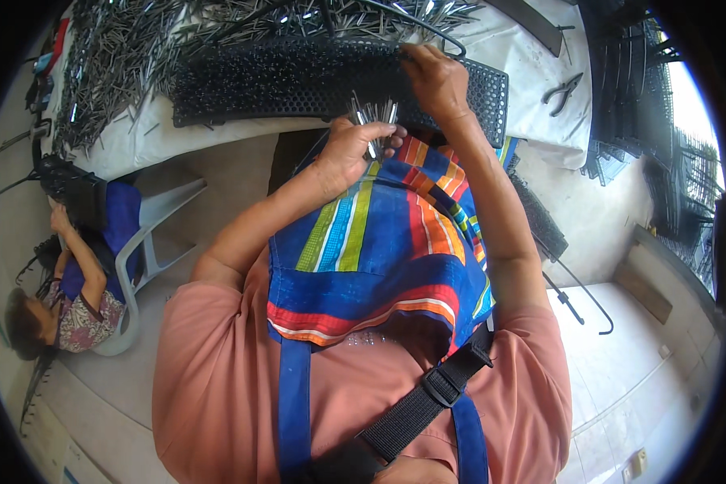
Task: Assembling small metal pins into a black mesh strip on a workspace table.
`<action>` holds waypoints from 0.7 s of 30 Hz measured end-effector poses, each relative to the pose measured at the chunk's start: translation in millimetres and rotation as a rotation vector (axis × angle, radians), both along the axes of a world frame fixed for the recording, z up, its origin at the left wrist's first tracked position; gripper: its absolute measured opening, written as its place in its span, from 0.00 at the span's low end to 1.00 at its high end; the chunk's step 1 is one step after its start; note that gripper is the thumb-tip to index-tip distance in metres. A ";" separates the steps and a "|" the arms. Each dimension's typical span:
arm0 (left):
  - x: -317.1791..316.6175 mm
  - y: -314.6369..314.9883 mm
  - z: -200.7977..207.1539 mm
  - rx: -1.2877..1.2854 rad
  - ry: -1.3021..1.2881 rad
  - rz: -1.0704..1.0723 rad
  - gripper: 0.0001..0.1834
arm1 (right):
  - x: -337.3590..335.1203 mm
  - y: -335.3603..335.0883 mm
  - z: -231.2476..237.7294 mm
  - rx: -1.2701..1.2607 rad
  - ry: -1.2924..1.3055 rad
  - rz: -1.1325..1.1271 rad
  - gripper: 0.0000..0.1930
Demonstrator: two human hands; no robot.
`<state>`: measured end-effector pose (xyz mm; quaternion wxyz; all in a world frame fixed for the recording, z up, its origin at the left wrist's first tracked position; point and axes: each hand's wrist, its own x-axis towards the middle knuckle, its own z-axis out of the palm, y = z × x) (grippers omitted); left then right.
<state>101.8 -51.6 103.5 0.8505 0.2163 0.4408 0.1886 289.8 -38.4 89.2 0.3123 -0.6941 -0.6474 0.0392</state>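
Note:
My left hand [353, 149] is closed round a bunch of thin, shiny dark strips [373, 121], their ends fanning up past the thumb. It is just in front of a long black perforated panel [486, 101] on the table. Over the panel's right half, my right hand [440, 81] bends down with its fingertips pinched together at the far edge. Whatever lies between those fingertips is hidden. Much of the panel's left part is thick with small dark pieces, while round holes show bare toward the right.
A large heap of loose dark strips [129, 73] covers the white-covered table [149, 145] at the far left. Pliers [563, 93] lie to the right. Black racks [653, 97] stand at the right side. At the left, another person [81, 274] sits on a white plastic chair [141, 234].

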 end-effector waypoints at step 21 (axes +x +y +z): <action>12.8 30.7 3.4 -0.056 -0.044 0.051 0.07 | -0.2 4.6 -13.0 0.135 0.086 -0.189 0.04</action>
